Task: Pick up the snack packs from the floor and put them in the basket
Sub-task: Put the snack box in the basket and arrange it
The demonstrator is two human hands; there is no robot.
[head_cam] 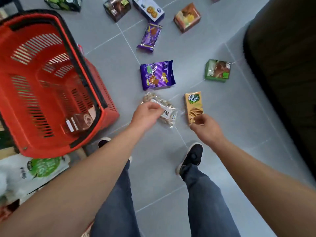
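Clear pack and gold box lie side by side on the floor, so both go at once; left hand curls on the pack, right hand pinches the box's near end (lift looks imminent); basket sits left, one brown box inside; other packs lie farther off.

Red slotted plastic basket with black rim; grey tiled floor, pale grout lines. Purple foil biscuit pack, gold-tan wafer box, green-and-brown carton, clear speckled-beige snack bag.
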